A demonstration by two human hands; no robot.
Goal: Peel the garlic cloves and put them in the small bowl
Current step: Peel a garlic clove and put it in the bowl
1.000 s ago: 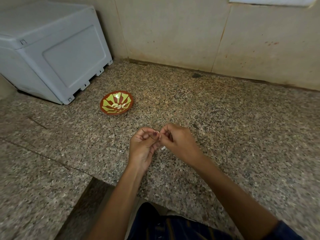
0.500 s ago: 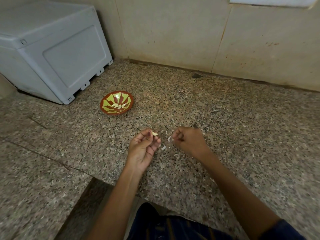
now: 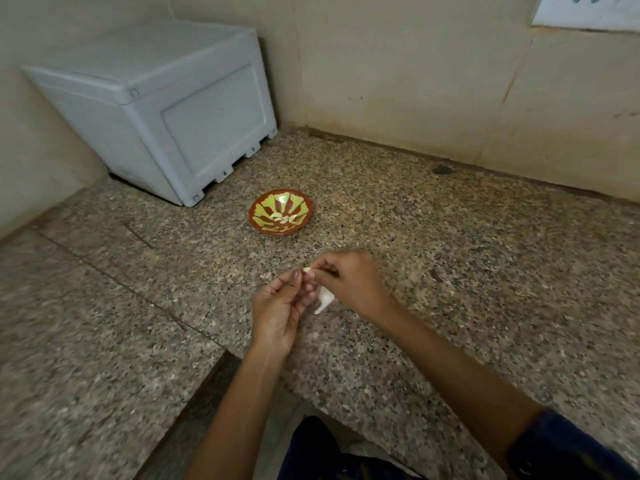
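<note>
A pale garlic clove (image 3: 307, 270) is pinched between the fingertips of my left hand (image 3: 281, 308) and my right hand (image 3: 349, 280), which meet above the granite counter. A white scrap of garlic skin (image 3: 325, 299) shows just below the two hands. The small bowl (image 3: 265, 223), red-brown with a yellow-green pattern, sits on the counter beyond my hands and holds a few peeled cloves (image 3: 284, 218).
A grey plastic box (image 3: 166, 112) stands in the back left corner against the wall. The speckled granite counter (image 3: 485, 271) has an L-shaped front edge near my body. A dark spot (image 3: 442, 169) lies by the back wall.
My right hand, which had pulled away to the right, has come back to the clove held by my left hand. The camera has shifted, so the bowl appears nearer the centre.
</note>
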